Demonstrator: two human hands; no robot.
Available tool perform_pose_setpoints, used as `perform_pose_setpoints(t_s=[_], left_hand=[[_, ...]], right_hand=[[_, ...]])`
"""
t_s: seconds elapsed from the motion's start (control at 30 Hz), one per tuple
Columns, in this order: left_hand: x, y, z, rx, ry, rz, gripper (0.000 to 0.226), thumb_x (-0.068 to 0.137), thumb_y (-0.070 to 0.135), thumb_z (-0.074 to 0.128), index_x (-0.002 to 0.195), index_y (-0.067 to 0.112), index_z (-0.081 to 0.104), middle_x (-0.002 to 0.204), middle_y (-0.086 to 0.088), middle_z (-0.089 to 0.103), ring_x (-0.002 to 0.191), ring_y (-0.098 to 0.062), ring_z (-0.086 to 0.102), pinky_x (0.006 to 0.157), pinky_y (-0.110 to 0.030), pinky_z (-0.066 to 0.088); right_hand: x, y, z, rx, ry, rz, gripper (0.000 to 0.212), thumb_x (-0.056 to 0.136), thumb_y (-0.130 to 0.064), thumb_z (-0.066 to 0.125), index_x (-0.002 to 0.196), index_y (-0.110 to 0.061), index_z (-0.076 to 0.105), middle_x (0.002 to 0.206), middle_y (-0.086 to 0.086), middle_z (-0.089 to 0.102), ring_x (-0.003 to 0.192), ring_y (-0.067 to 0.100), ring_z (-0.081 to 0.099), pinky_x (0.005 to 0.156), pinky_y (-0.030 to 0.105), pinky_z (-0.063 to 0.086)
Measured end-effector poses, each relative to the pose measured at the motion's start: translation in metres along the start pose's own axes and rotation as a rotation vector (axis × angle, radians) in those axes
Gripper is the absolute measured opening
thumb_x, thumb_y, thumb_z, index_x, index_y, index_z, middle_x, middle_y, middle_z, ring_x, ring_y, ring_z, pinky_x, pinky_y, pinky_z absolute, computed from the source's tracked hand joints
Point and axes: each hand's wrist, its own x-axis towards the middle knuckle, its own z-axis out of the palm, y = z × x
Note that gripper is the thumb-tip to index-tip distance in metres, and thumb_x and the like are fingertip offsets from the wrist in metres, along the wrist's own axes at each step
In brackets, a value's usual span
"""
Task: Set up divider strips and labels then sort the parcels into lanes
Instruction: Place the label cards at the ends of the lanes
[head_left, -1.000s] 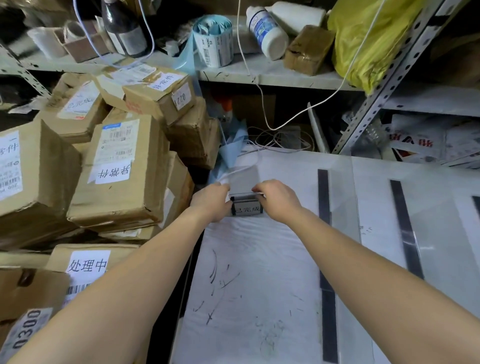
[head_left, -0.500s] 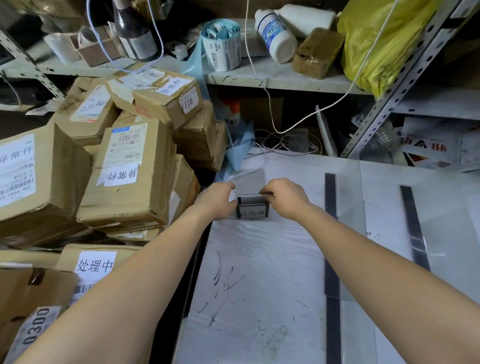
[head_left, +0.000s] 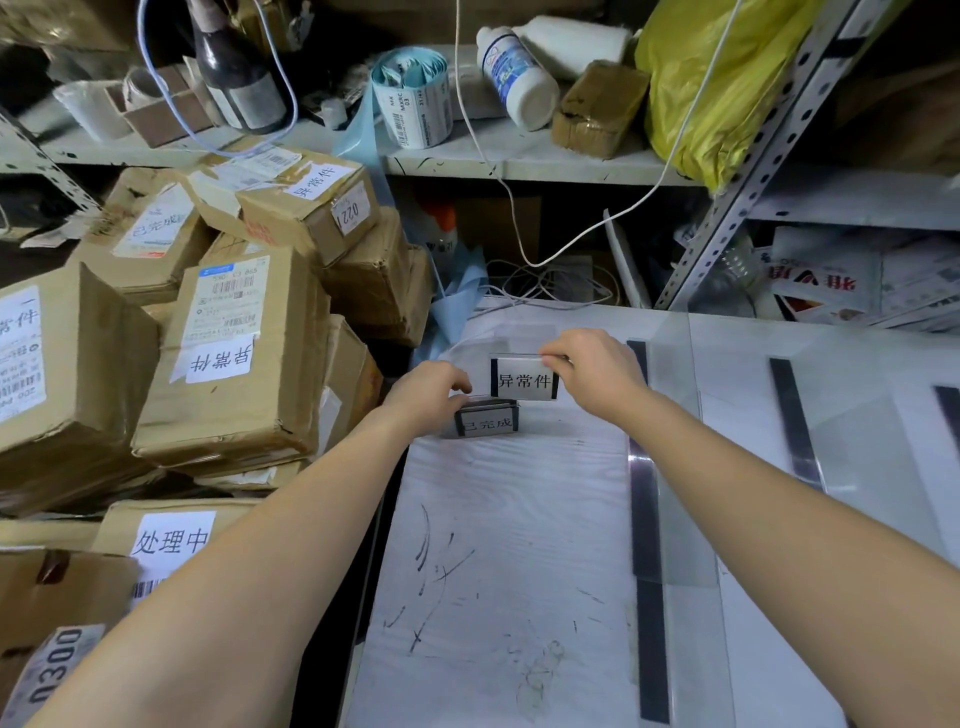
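Reaching forward with both bare arms, forearms converging. Pinching top edge of label card (head_left: 524, 382) with right hand (head_left: 597, 374). Gripping label stack (head_left: 485, 423) with left hand (head_left: 426, 395), fingers curled over top.

This is a parcel storeroom, a courier's back room. Taped cardboard parcels (head_left: 234, 353) bearing barcode stickers and printed status slips are heaped at the left. A slotted steel shelf (head_left: 519, 161) carries a roll of shipping labels (head_left: 413, 98) and a yellow bag (head_left: 727, 78). The white desk (head_left: 519, 519) is marked with black strips (head_left: 647, 519).
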Motion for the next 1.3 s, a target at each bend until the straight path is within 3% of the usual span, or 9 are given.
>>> perform_pose_setpoints(t_s=[0.2,0.43,0.6,0.77,0.9,1.0,1.2,1.3], left_hand=[[0.006,-0.007,-0.005,0.044,-0.023,0.075,0.01,0.093,0.024,0.071,0.1,0.02,0.078,0.098,0.001,0.073,0.089,-0.018,0.066,0.083,-0.043,0.057],[0.018,-0.01,-0.006,0.088,-0.089,0.134,0.009,0.091,0.027,0.074,0.097,0.021,0.078,0.096,0.003,0.074,0.083,-0.014,0.065,0.079,-0.037,0.057],[0.02,-0.011,-0.008,0.074,-0.107,0.141,0.014,0.092,0.032,0.074,0.097,0.022,0.082,0.09,0.009,0.077,0.079,-0.009,0.067,0.076,-0.038,0.059],[0.018,-0.008,-0.017,0.046,-0.067,0.124,0.011,0.091,0.033,0.075,0.091,0.025,0.083,0.082,0.011,0.074,0.076,-0.011,0.066,0.073,-0.037,0.058],[0.013,0.003,-0.032,0.076,-0.004,0.142,0.011,0.093,0.031,0.072,0.091,0.024,0.081,0.082,0.007,0.072,0.078,-0.017,0.064,0.07,-0.035,0.054],[0.006,0.008,-0.045,0.094,0.034,0.145,0.018,0.095,0.03,0.07,0.082,0.019,0.075,0.074,0.003,0.069,0.073,-0.02,0.062,0.066,-0.036,0.054],[-0.026,0.019,-0.069,0.092,0.114,0.147,0.016,0.094,0.03,0.07,0.095,0.017,0.079,0.086,0.002,0.072,0.079,-0.017,0.064,0.074,-0.043,0.057],[-0.048,0.026,-0.074,0.077,0.157,0.143,0.017,0.095,0.029,0.069,0.1,0.016,0.079,0.094,0.0,0.073,0.084,-0.017,0.065,0.079,-0.044,0.057]], right_hand=[[-0.013,0.01,-0.006,-0.004,0.03,0.035,0.03,0.105,-0.029,0.053,0.096,-0.009,0.072,0.088,0.008,0.068,0.085,0.031,0.063,0.066,0.036,0.048],[-0.027,0.013,-0.013,-0.034,0.033,0.062,0.035,0.105,-0.029,0.05,0.081,-0.008,0.064,0.081,0.007,0.063,0.078,0.028,0.058,0.057,0.033,0.038],[-0.041,0.016,-0.018,-0.01,0.041,0.092,0.03,0.104,-0.025,0.052,0.082,-0.007,0.062,0.082,0.007,0.062,0.08,0.03,0.058,0.061,0.035,0.043],[-0.055,0.014,-0.024,-0.003,0.083,0.093,0.035,0.104,-0.023,0.052,0.075,-0.004,0.053,0.078,0.009,0.057,0.078,0.028,0.053,0.054,0.032,0.029],[-0.065,0.012,-0.028,-0.005,0.096,0.114,0.031,0.104,-0.023,0.052,0.081,-0.004,0.059,0.08,0.008,0.059,0.081,0.028,0.053,0.058,0.035,0.037],[-0.074,0.011,-0.033,0.003,0.121,0.13,0.031,0.103,-0.024,0.051,0.079,-0.006,0.058,0.079,0.007,0.059,0.08,0.03,0.056,0.057,0.034,0.035],[-0.101,0.002,-0.051,0.019,0.167,0.129,0.029,0.105,-0.028,0.05,0.088,-0.012,0.068,0.087,0.003,0.065,0.084,0.028,0.059,0.072,0.04,0.053],[-0.117,-0.005,-0.059,0.022,0.178,0.108,0.03,0.105,-0.028,0.05,0.089,-0.011,0.069,0.086,0.002,0.064,0.084,0.028,0.059,0.072,0.042,0.054]])
